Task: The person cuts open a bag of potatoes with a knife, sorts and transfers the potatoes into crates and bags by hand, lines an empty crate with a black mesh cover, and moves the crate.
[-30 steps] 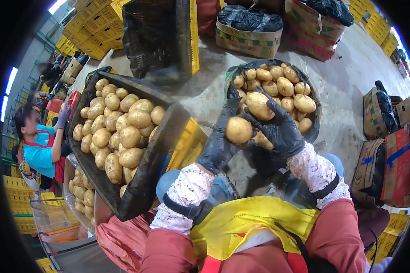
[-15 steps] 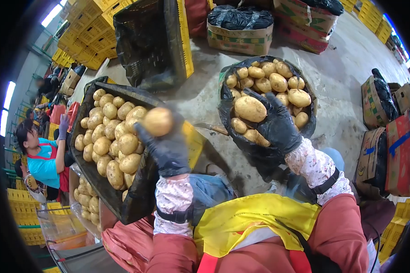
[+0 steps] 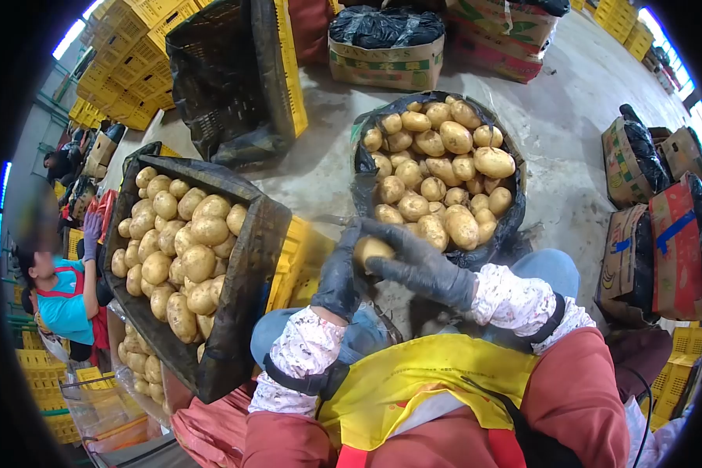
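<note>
Both hands wear dark gloves and meet in front of my lap. A single potato [image 3: 373,251] is held between them. My left hand [image 3: 338,273] wraps it from the left, and my right hand [image 3: 425,265] closes over it from the right. Just beyond them stands a round container lined with black plastic [image 3: 360,191], full of potatoes [image 3: 442,168]. To the left, a tilted crate with a black liner [image 3: 246,292] holds a heap of potatoes [image 3: 181,249].
An upright crate with a black liner [image 3: 218,101] stands beyond. Boxes topped with black plastic [image 3: 386,66] sit at the back, with more cartons [image 3: 678,249] at the right. A person in a blue shirt [image 3: 62,300] is at the far left, near stacked yellow crates [image 3: 125,62].
My left hand has come back from the left crate, without the potato it carried there. My right hand has moved from the round container toward my lap, and both hands now meet around one potato.
</note>
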A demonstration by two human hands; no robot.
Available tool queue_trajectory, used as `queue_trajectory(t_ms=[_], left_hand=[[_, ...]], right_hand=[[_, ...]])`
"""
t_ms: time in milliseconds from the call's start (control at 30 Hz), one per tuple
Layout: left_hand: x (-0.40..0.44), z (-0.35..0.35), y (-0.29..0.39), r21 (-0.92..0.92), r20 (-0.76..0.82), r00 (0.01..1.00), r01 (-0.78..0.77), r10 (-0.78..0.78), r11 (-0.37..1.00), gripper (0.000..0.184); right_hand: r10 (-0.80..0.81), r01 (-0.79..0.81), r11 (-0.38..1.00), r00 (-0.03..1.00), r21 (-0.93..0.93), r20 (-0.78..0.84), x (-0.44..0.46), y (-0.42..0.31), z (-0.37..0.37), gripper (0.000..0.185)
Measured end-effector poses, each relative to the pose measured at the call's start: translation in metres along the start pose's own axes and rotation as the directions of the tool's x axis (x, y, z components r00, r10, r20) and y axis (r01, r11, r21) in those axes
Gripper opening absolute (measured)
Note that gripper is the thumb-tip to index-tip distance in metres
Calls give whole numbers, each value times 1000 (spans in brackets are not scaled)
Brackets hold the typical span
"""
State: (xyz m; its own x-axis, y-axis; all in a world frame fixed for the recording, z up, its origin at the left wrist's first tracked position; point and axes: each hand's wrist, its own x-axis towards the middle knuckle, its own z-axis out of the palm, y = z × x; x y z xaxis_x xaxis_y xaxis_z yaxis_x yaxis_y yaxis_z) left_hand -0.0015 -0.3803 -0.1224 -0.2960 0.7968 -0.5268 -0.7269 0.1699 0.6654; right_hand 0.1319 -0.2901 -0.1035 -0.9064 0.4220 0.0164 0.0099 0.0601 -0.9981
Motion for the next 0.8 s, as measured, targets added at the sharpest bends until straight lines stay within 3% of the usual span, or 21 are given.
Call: queue_trajectory(t_ms=[33, 67, 100, 133, 167, 233, 300, 333, 367, 400, 467, 500, 567, 600, 633, 733, 800], left_hand=[[2, -4, -3, 41, 70, 996, -64, 61, 997, 41], [5, -8, -6, 73, 140, 983, -133, 122, 988, 43], [6, -11, -9, 94, 208, 961, -204, 181, 974, 46], [-7, 5, 6, 14, 166, 976, -142, 138, 990, 45], [-13, 13, 15, -68, 129, 987, -83, 91, 994, 44], [-12, 8, 21, -158, 186, 979, -51, 80, 986, 42], [-14, 8, 24, -135, 154, 973, -149, 170, 980, 41], [-12, 6, 26, -93, 97, 980, -167, 175, 982, 42], [-11, 4, 26, -100, 93, 980, -170, 179, 980, 42], [-10, 4, 26, -91, 56, 969, -236, 241, 968, 41], [-10, 8, 28, -82, 16, 951, -306, 308, 949, 39], [-12, 13, 31, -156, -72, 964, -265, 256, 952, 35], [-8, 16, 30, -234, -157, 966, -237, 204, 943, 30], [-4, 13, 26, -250, -108, 973, -224, 203, 942, 30], [-1, 12, 23, -263, -61, 978, -209, 200, 942, 30], [-3, 21, 29, -298, -52, 983, -182, 175, 937, 30], [-3, 22, 31, -300, -26, 990, -140, 139, 944, 31]], right_hand=[[-113, 113, 984, 994, -140, 12, -2, -7, 1, 57], [-105, 106, 984, 994, -143, 16, -3, -12, -1, 57], [-68, 69, 997, 998, 43, -6, -1, -17, -4, 52], [-29, 33, 973, 999, 228, -21, 2, -19, -7, 47], [-25, 28, 974, 1000, 226, -15, 7, -18, -15, 47], [103, -102, 995, 990, 20, -95, 20, -15, -48, 37], [68, -124, 953, 977, -276, -204, 46, 30, -80, 31], [146, -212, 762, 977, -611, -156, 57, 21, -92, 31], [232, -233, 455, 963, -860, -138, 67, 13, -100, 32], [234, -226, 452, 964, -863, -130, 74, 7, -99, 32], [378, -170, 141, 920, -975, -106, 88, 0, -98, 34], [361, -312, 177, 903, -934, -233, 100, 37, -106, 28], [380, -180, 152, 918, -972, -110, 112, 83, -116, 28], [378, -21, 40, 926, -999, -4, 116, 100, -115, 26], [375, -15, 42, 927, -999, 2, 120, 121, -119, 26], [470, 139, -210, 882, -968, 25, 128, 171, -132, 18], [432, 65, -138, 902, -988, -1, 132, 183, -136, 17]])
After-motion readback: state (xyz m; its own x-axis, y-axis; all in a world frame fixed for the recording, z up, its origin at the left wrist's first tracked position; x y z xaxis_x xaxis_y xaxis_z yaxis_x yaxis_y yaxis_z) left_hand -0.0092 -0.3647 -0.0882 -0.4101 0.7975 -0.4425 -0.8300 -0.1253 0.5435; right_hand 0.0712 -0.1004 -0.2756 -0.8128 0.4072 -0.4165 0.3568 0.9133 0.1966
